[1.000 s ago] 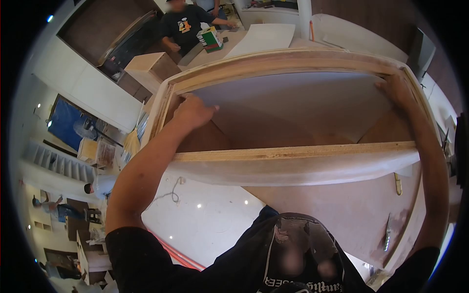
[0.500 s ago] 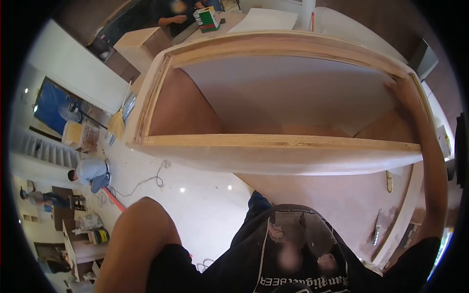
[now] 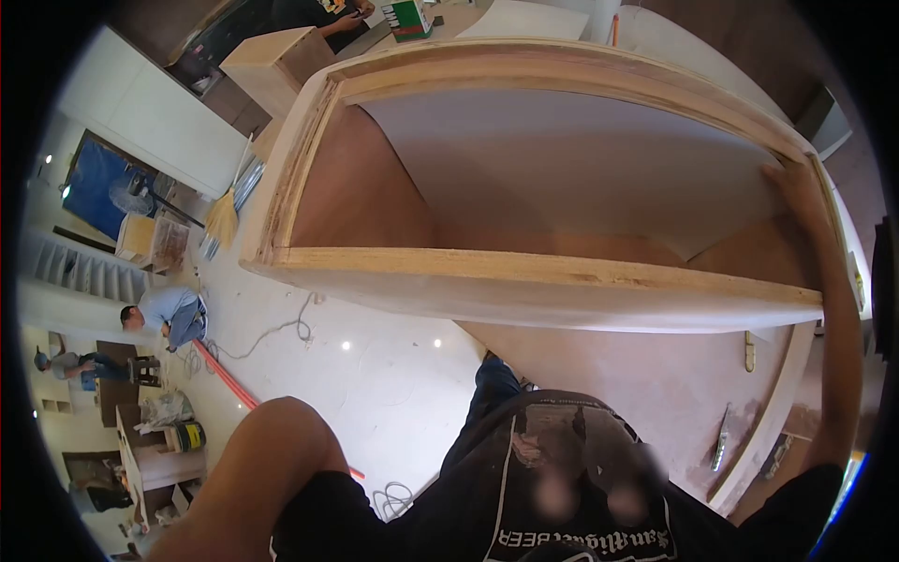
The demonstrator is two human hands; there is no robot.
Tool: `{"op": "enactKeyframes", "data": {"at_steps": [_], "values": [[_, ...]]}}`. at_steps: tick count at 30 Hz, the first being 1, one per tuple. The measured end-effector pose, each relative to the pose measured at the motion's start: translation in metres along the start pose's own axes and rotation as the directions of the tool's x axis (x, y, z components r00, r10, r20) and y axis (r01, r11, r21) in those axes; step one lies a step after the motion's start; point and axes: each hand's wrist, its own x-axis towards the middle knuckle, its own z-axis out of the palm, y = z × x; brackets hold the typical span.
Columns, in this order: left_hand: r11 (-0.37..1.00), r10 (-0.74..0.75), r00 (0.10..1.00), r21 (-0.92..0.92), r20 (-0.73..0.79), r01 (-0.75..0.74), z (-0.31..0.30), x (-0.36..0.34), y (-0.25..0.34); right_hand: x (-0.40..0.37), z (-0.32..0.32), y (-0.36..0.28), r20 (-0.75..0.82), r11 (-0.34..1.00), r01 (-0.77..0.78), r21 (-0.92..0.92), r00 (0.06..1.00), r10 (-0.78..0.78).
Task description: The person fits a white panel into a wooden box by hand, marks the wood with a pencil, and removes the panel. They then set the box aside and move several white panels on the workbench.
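A large wooden box (image 3: 552,267) with a pale curved outside and bare wood rims lies across the view, its open side towards me. Inside it are a light grey panel (image 3: 581,169) and brown side walls. My right arm reaches over the box's right end, and my right hand (image 3: 796,190) is just inside the upper right corner, its fingers closed on the frame there and partly hidden. At the lower left my other arm is bent, with the elbow raised; my left hand is out of view.
A brown board (image 3: 609,393) lies below the box, with a curved wood strip (image 3: 768,421) along its right side. One person (image 3: 173,314) crouches at the left, near orange tubes (image 3: 225,375) and a cable. Another (image 3: 342,23) is behind the box, beside a green carton (image 3: 407,21).
The view has shifted slightly, and the box's right end now sits lower and farther right. My right hand has moved with it and stays in the same corner.
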Motion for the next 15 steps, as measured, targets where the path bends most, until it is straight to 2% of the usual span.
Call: {"op": "enactKeyframes", "data": {"at_steps": [1,2,4,7,8,9,11,13,14,15], "values": [[0.998,-0.066,0.996,-0.023,-0.064,0.065,-0.002,-0.015,-0.008,0.001,-0.001,-0.007,-0.01,0.999,-0.016,-0.047,1.0,0.015],[0.967,-0.143,0.988,0.204,-0.064,0.154,-0.005,-0.026,-0.013,0.006,0.003,0.0,-0.017,1.0,0.027,0.002,0.999,-0.027],[0.822,-0.246,0.957,0.491,-0.152,0.289,-0.024,-0.063,-0.031,0.012,0.012,0.021,-0.029,0.99,0.107,0.095,0.994,-0.104],[0.481,-0.297,0.915,0.786,-0.272,0.389,-0.072,-0.113,-0.06,0.006,0.001,0.005,-0.078,0.948,0.193,-0.252,0.973,-0.219],[0.347,-0.311,0.903,0.849,-0.296,0.397,-0.084,-0.125,-0.069,0.007,0.002,0.004,-0.087,0.949,0.205,-0.24,0.969,-0.231],[0.445,-0.372,0.795,0.66,-0.478,0.605,-0.09,-0.138,-0.078,0.009,0.006,0.012,-0.094,0.95,0.214,-0.225,0.966,-0.24],[0.288,-0.477,0.626,0.564,-0.617,0.774,-0.086,-0.15,-0.096,0.014,0.013,0.028,-0.07,0.971,0.185,-0.153,0.978,-0.198],[0.288,-0.585,0.506,0.421,-0.634,0.86,-0.093,-0.163,-0.099,0.016,0.015,0.036,-0.002,0.995,0.092,-0.04,0.996,-0.092],[0.279,-0.637,0.442,0.345,-0.632,0.896,-0.095,-0.167,-0.098,0.014,0.015,0.037,-0.009,0.996,0.065,-0.066,0.998,-0.066],[0.322,-0.651,0.452,0.317,-0.61,0.892,-0.096,-0.169,-0.098,0.013,0.014,0.037,-0.017,0.995,0.04,-0.091,0.999,-0.042]]}}
